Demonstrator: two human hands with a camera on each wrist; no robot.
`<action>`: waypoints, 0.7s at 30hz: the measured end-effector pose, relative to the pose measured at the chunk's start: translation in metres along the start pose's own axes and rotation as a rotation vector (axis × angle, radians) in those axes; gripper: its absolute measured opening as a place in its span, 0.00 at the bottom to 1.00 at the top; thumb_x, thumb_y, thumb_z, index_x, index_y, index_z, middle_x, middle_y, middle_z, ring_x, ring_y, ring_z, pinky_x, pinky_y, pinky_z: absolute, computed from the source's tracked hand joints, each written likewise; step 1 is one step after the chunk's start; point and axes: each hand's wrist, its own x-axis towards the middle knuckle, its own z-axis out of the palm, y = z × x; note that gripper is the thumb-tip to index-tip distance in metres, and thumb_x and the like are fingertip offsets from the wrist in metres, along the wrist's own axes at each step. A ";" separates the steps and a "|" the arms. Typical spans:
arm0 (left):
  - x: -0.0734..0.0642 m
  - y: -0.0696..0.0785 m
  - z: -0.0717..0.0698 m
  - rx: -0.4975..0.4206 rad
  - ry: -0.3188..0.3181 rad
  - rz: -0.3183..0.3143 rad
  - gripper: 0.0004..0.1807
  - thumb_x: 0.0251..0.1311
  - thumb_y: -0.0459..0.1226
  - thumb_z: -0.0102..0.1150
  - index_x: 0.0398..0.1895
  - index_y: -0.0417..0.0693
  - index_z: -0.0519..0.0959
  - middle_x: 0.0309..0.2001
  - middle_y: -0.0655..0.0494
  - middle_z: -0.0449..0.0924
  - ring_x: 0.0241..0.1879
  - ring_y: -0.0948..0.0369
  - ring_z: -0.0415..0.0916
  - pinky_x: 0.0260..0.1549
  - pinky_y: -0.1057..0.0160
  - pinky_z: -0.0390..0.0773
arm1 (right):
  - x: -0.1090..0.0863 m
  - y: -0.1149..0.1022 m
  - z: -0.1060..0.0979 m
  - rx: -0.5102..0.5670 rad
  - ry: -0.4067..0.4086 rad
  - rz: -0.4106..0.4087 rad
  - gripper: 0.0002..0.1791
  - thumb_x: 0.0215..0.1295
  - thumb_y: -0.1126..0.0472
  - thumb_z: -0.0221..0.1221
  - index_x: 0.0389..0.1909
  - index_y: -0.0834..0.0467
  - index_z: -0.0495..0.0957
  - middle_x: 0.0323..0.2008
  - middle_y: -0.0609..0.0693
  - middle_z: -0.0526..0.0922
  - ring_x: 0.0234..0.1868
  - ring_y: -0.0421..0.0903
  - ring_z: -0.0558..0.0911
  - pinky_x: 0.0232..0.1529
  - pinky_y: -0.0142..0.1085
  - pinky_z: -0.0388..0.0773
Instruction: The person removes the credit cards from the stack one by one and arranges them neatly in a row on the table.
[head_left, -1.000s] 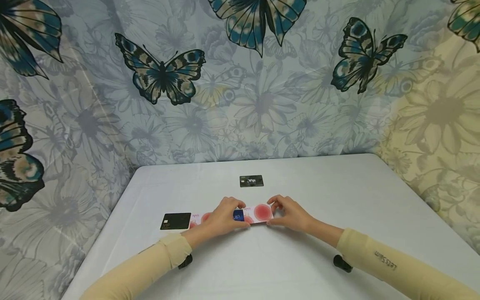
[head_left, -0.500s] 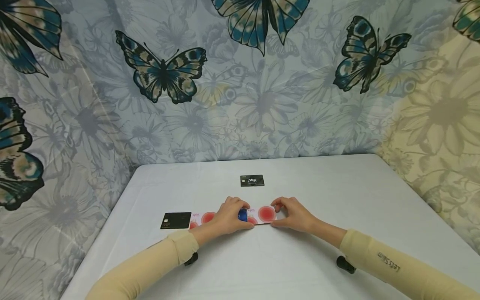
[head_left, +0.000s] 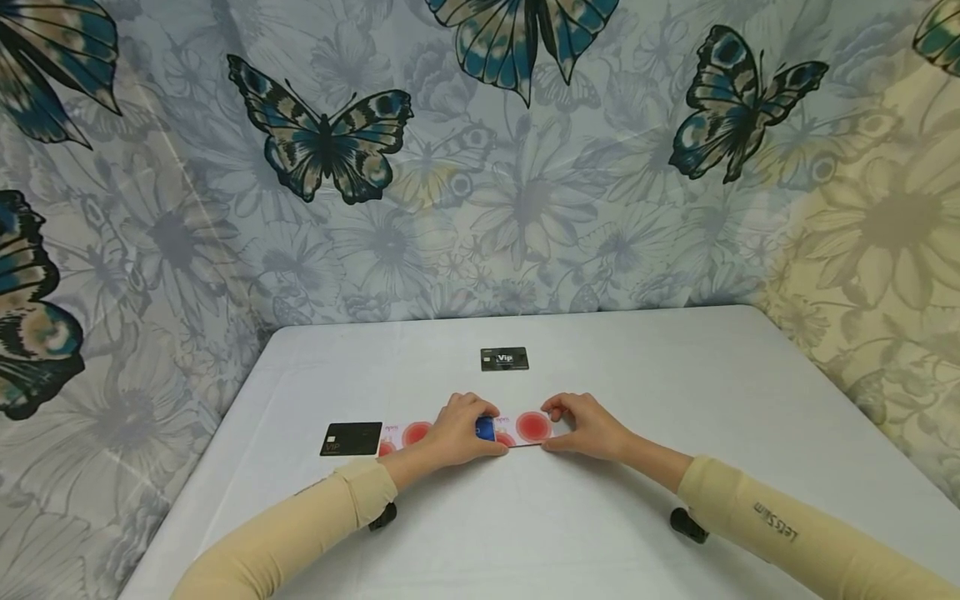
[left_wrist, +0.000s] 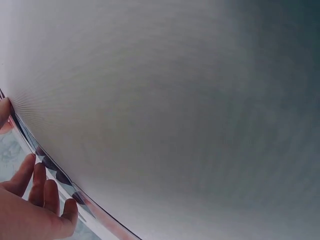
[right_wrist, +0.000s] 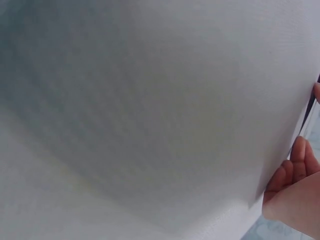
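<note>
Cards lie in a row on the white table. At its left end is a black VIP card [head_left: 351, 439], followed by a pink-and-white card [head_left: 405, 435] partly covered by my left forearm. My left hand [head_left: 461, 429] arches over a blue card [head_left: 485, 429], thumb at the near edge and fingers at the far edge; most of that card is hidden. The row ends in a second pink-and-white card [head_left: 533, 427] with a round red print. My right hand [head_left: 588, 427] holds its right end between thumb and fingers. Both wrist views show the hands at the frame's edge.
Another black Vip card [head_left: 504, 359] lies alone farther back on the white table [head_left: 645, 367]. A butterfly-printed wall covering [head_left: 525, 208] hangs behind it. Under the forearms sit small black wrist devices [head_left: 688, 525].
Both hands shifted slightly right, and the blue card and right-hand pink card moved with them. In the last half second they stayed nearly still. The black cards stayed in place.
</note>
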 end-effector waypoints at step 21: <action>0.000 -0.001 -0.002 -0.037 0.001 0.007 0.28 0.48 0.50 0.74 0.51 0.48 0.80 0.47 0.55 0.75 0.50 0.55 0.66 0.48 0.54 0.70 | 0.000 0.003 -0.002 0.027 -0.019 -0.009 0.27 0.50 0.55 0.74 0.50 0.60 0.77 0.34 0.45 0.74 0.43 0.48 0.67 0.45 0.43 0.66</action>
